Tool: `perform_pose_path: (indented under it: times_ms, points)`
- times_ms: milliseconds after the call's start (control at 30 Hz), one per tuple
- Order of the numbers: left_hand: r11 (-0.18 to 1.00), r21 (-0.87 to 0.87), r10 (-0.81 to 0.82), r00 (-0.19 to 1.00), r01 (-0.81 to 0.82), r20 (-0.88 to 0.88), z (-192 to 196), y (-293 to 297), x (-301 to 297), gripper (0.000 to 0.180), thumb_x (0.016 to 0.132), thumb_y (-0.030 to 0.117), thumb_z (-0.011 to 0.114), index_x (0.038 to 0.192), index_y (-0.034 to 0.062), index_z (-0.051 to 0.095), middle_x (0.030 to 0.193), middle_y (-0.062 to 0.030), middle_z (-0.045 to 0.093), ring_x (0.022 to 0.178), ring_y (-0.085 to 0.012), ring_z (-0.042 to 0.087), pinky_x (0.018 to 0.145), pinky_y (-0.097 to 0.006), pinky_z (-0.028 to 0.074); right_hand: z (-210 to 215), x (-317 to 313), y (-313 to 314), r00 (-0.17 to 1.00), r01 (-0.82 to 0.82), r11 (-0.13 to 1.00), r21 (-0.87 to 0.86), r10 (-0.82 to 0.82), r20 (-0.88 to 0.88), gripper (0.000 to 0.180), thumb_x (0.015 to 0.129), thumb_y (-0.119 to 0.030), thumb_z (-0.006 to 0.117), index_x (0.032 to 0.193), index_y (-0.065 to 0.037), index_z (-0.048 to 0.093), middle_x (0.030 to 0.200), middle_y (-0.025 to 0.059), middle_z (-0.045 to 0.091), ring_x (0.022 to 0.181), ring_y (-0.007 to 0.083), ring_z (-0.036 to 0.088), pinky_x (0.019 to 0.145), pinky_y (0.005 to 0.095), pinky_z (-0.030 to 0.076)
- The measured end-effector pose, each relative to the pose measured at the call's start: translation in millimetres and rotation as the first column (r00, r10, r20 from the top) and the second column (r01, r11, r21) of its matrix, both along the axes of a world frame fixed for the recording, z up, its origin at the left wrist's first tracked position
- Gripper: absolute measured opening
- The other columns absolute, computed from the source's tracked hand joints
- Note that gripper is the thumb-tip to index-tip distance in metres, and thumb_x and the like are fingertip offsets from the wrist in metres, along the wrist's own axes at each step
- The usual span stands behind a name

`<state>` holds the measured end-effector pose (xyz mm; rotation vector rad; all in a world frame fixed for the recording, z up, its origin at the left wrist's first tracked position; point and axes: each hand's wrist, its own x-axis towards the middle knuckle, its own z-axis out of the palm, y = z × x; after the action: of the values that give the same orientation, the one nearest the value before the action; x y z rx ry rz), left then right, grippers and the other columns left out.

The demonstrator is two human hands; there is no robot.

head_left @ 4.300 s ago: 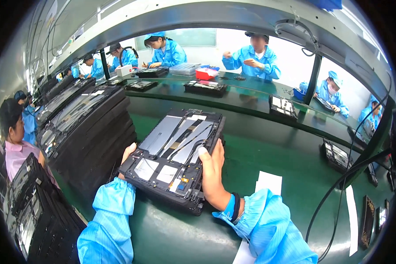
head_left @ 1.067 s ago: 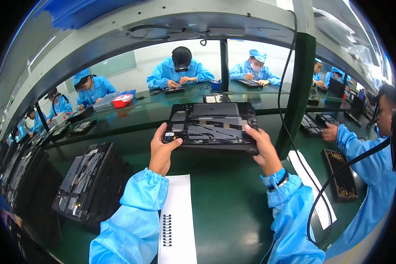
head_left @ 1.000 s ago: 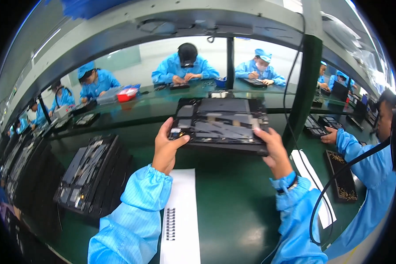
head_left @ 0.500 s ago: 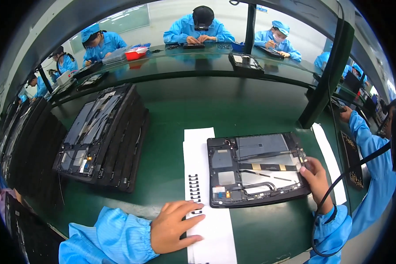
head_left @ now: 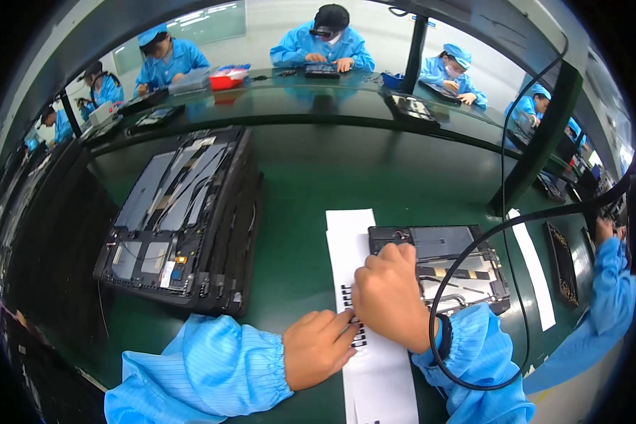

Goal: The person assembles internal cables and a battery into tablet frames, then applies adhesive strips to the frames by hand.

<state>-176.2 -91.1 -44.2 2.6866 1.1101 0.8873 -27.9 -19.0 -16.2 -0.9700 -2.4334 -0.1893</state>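
Observation:
A white paper sheet [head_left: 378,385] with a column of small black pieces [head_left: 360,337] lies before me. My left hand [head_left: 321,348] rests on its left edge, fingers stretched loosely over the pieces. Just above, my right hand [head_left: 390,297] is closed in a pinch at the top of that column; whatever is between its fingertips is too small and hidden to name. Behind my right hand lies an opened black tablet-like housing [head_left: 466,272] with its inside parts showing, its left part covered by the hand.
A tall stack of similar opened housings [head_left: 177,191] stands at left, with another dark stack [head_left: 56,233] farther left. A black cable [head_left: 466,254] loops across my right side. A white strip [head_left: 533,272] lies by the green post [head_left: 537,141]. Several people work beyond the shelf.
My right hand has let go of the housing's right edge and moved left to the black pieces. My left hand's fingers have drawn closer together. The view has shifted slightly.

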Motion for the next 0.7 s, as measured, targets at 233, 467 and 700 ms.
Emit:
perform_pose_path:
  times_ms: [233,467,700]
  points:
    - [1.0,0.014,-0.002,1.0,0.003,-0.024,-1,-2,-4,0.039,0.065,0.016,0.067,0.099,-0.0009,0.057,0.1,-0.0117,0.053,0.078,-0.0213,0.049,0.066,-0.031,0.042,-2,-13,6,0.989,0.076,0.996,-0.035,-0.071,0.129,0.014,0.058,-0.012,0.058,0.047,-0.003,0.055,0.053,0.0087,0.051,0.066,0.025,0.044,0.069,0.0385,0.03]
    - [1.0,0.022,0.008,0.999,-0.007,-0.034,-2,-3,-3,0.039,0.065,0.014,0.067,0.099,-0.0008,0.057,0.099,-0.0111,0.053,0.077,-0.0216,0.048,0.064,-0.031,0.042,0,-14,3,0.977,0.138,0.988,-0.062,-0.125,0.174,0.014,0.055,-0.013,0.06,0.049,-0.001,0.057,0.053,0.0108,0.053,0.065,0.0261,0.046,0.069,0.0379,0.03]
    - [0.997,0.071,0.028,0.994,-0.02,-0.109,4,0,2,0.04,0.062,0.013,0.065,0.096,-0.0064,0.056,0.097,-0.0155,0.054,0.076,-0.0217,0.05,0.064,-0.029,0.041,-11,-19,13,0.994,0.109,0.993,-0.053,-0.108,0.012,0.01,0.052,-0.009,0.058,0.048,-0.001,0.056,0.052,0.0119,0.052,0.062,0.0263,0.045,0.066,0.0367,0.03]
